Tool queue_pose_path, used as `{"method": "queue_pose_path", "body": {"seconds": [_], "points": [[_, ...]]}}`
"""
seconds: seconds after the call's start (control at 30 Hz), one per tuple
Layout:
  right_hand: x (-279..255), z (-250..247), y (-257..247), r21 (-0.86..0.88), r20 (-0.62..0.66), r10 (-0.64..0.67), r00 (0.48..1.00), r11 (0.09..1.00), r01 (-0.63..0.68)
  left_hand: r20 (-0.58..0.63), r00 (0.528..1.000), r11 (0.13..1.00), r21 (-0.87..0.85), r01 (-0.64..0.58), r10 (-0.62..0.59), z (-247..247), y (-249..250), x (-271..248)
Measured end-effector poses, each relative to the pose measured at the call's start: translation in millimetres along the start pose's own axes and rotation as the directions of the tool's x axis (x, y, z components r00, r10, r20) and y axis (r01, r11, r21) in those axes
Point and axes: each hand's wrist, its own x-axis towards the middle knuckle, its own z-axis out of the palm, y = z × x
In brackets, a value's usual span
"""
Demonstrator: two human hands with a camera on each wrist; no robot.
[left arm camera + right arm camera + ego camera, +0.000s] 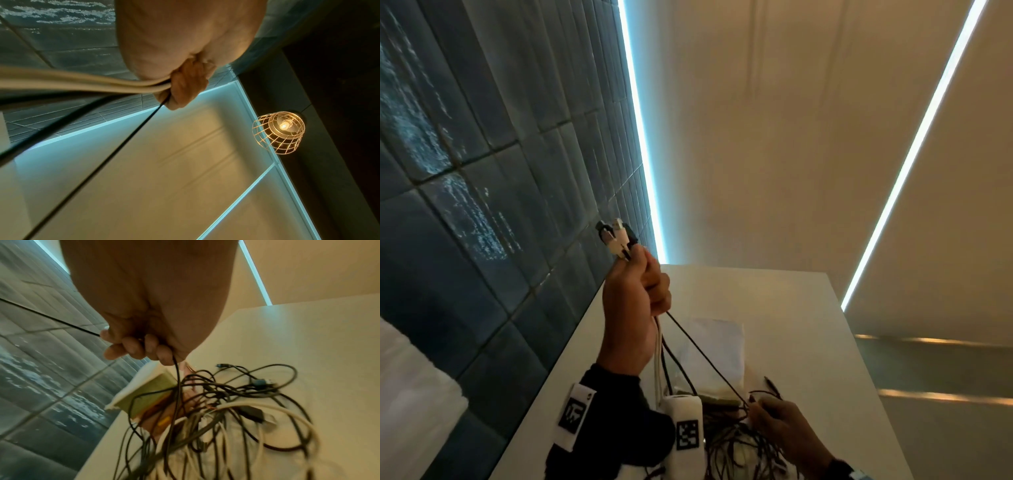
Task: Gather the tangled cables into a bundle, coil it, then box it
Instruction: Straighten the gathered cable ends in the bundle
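My left hand [635, 294] is raised above the white table [808, 308] and grips a bunch of black and white cables, their plug ends [616, 240] sticking out above the fist. In the left wrist view the white cables [82, 81] and a black one [127, 141] run out of the curled fingers [189, 86]. My right hand [780, 421], lower and nearer, grips one taut black cable [705, 353] that stretches up to the left hand. Its fingers [135, 348] curl round that cable [176, 382]. The tangled pile of cables [236, 410] lies on the table below. A small box [144, 395] sits beside the pile.
A dark blue tiled wall [482, 171] stands close on the left of the table. A white sheet or lid [717, 349] lies on the table behind the cables. A wire-cage lamp [279, 131] hangs overhead. Light strips run along the ceiling.
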Motion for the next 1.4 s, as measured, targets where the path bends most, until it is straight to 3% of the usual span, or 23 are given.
{"method": "queue_pose_path", "body": {"seconds": [0.13, 0.23, 0.3, 0.4, 0.47, 0.6, 0.8, 0.87, 1.03, 1.23, 1.4], "points": [[4.1, -4.9, 31.2, -0.085, 0.017, 0.139, 0.990, 0.987, -0.137, -0.050, 0.999, 0.999, -0.034, 0.006, -0.008, -8.1, 6.3, 0.3], [10.0, -6.1, 23.8, -0.167, -0.137, 0.162, 0.977, 0.969, -0.184, -0.079, 0.991, 0.995, -0.006, 0.104, -0.104, -8.4, -5.6, -7.1], [14.7, -6.5, -8.9, -0.068, -0.206, 0.109, 0.973, 0.990, -0.125, -0.090, 0.976, 0.977, 0.065, 0.205, -0.199, -7.1, -19.4, -13.5], [18.1, -2.0, -74.6, 0.184, -0.174, 0.047, 0.984, 0.983, -0.014, -0.104, 0.927, 0.907, 0.192, 0.375, -0.361, -3.8, -39.4, -21.7], [19.0, 2.3, -108.2, 0.264, -0.154, -0.044, 0.987, 0.961, 0.084, -0.095, 0.884, 0.847, 0.257, 0.466, -0.458, 0.4, -46.5, -23.8], [13.1, 12.5, -141.6, 0.323, -0.087, -0.187, 0.978, 0.924, 0.206, -0.050, 0.845, 0.816, 0.233, 0.529, -0.533, 6.6, -45.6, -20.9], [11.9, 15.0, -138.9, 0.284, 0.010, -0.229, 0.973, 0.934, 0.217, 0.049, 0.880, 0.860, -0.189, 0.473, -0.473, 5.9, -40.5, -15.4], [15.4, 13.4, -125.4, 0.269, 0.060, -0.193, 0.979, 0.948, 0.171, 0.094, 0.909, 0.876, -0.241, 0.417, -0.407, 3.2, -36.8, -13.8], [21.5, 11.6, -63.0, 0.141, 0.100, -0.047, 0.994, 0.989, 0.032, 0.100, 0.973, 0.946, -0.232, 0.227, -0.208, -3.9, -24.8, -8.0], [24.5, 2.4, 9.2, -0.082, 0.023, 0.079, 0.997, 0.994, -0.076, 0.049, 0.990, 0.961, -0.240, 0.141, -0.133, -22.8, -14.2, -1.2], [30.3, 0.6, -10.0, 0.035, -0.129, 0.166, 0.978, 0.986, -0.163, -0.037, 0.988, 0.988, -0.049, 0.149, -0.151, -25.6, -23.1, -6.0]]}}
